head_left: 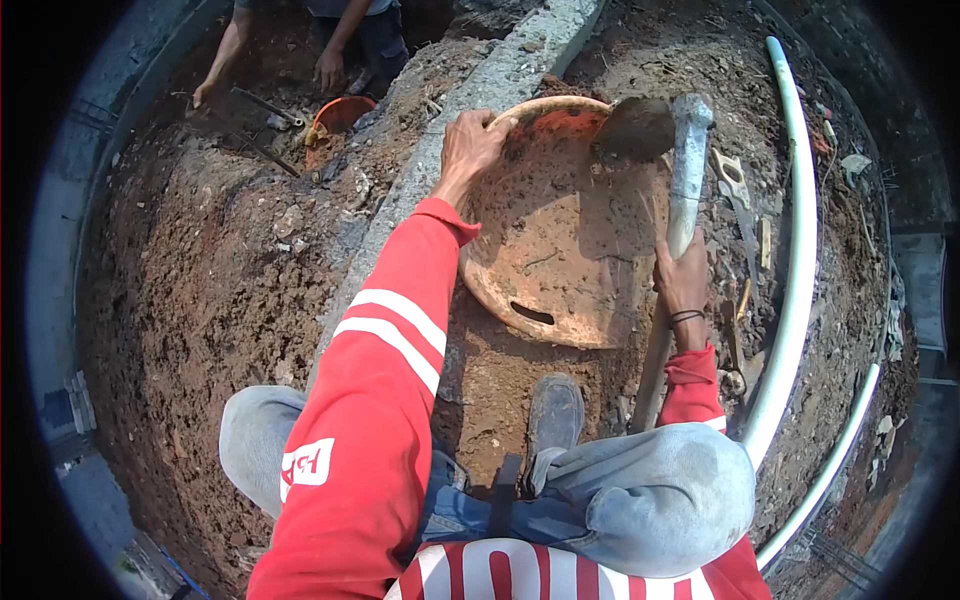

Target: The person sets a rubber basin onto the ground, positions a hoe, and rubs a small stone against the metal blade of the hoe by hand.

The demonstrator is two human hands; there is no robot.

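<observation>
My left hand (470, 152) is closed over the upper left rim of a shallow, dirt-caked orange basin (545, 235). The basin has a slot-shaped handle hole in its near edge and sits tilted on the soil. In my right hand (683, 280) is a hoe (690, 150), gripped on its handle just below the metal socket. The hoe's blade (636, 130) reaches over the basin's upper right rim. Its wooden shaft (652, 370) runs down toward my right knee.
A concrete beam (500, 80) crosses diagonally on the left. Beyond it are another person's hand (330, 72) and an orange container (343, 114). To the right lie a pale pipe (800, 230), a handsaw (738, 190) and a thinner pipe (830, 470). Loose brown soil (200, 270) covers the left.
</observation>
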